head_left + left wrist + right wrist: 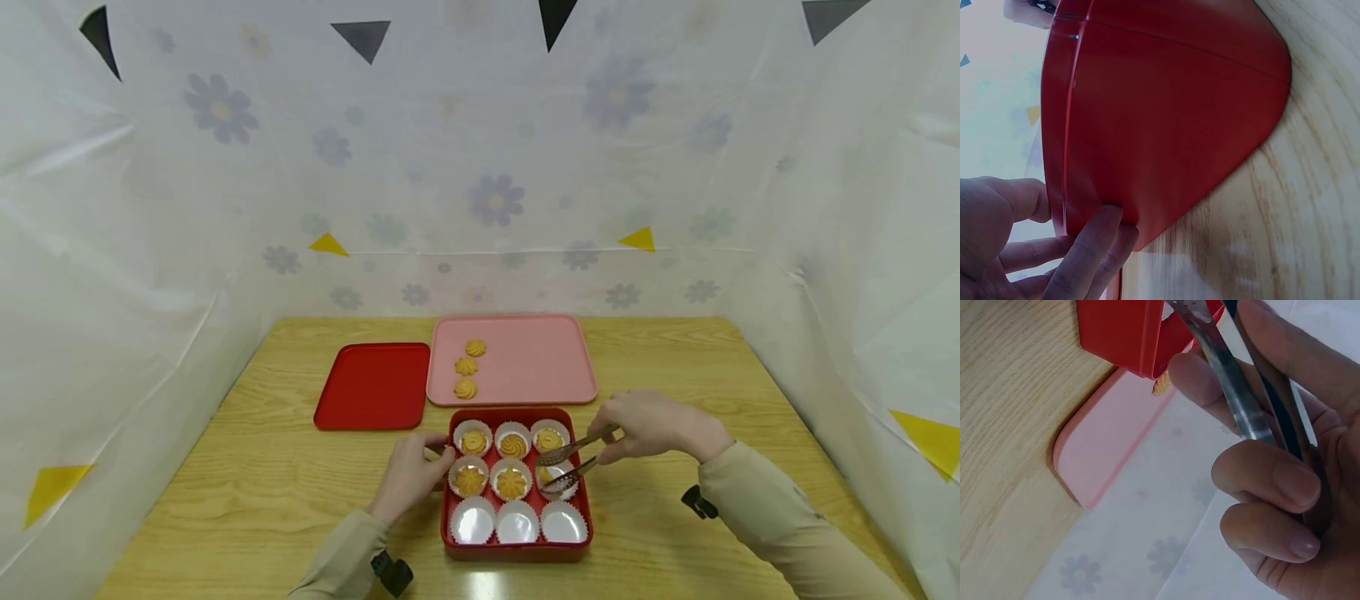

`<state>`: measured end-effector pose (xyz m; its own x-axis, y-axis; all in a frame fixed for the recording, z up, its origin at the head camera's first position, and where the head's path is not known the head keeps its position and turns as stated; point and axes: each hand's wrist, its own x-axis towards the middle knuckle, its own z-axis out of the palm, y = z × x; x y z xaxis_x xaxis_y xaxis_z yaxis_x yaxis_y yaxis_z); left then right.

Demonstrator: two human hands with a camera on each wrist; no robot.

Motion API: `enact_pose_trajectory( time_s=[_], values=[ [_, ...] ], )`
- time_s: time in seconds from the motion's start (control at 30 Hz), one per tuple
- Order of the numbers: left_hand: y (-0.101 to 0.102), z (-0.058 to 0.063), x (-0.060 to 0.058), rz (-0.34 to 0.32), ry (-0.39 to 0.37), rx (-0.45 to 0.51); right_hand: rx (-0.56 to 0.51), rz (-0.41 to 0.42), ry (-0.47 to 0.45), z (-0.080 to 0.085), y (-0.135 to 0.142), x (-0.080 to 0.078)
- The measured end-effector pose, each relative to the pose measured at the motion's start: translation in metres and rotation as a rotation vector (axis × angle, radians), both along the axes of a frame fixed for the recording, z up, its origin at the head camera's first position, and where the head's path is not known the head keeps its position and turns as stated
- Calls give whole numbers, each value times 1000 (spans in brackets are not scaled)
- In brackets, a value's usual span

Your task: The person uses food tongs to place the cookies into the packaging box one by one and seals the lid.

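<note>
A red box (517, 552) holds white paper cups in three rows. Piped cookies (513, 447) sit in the back row and in the middle row's left and centre cups; the three front cups (517, 522) have bare bottoms. My left hand (411, 473) rests against the box's left side, its fingertips (1110, 215) on the outer wall near a corner. My right hand (651, 427) grips metal tongs (573, 451) with fingers curled round the arms. The tongs' spread tips are over the middle row's right cup (557, 493), where part of a cookie shows.
Behind the box lies a pink tray (532, 358) with three cookies (466, 367) along its left part. A flat red tray (372, 387) lies left of it. The wooden table (247, 500) is enclosed by a patterned white sheet (450, 150) at the back and sides.
</note>
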<state>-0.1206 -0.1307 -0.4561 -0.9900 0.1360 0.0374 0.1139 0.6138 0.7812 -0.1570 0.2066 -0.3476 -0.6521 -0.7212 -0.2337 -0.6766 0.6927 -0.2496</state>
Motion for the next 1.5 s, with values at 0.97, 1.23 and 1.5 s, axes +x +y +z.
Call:
enact_pose_trajectory(
  time_s=[0.97,1.23,1.5],
  values=[
    [0,1,1,14,-21,14,35,-57,89,14,-11,14],
    [1,0,0,19,-8,-5,9,-49,100,17,-10,12],
    [0,1,1,15,-12,2,4,-44,-9,22,-2,0]
  ],
)
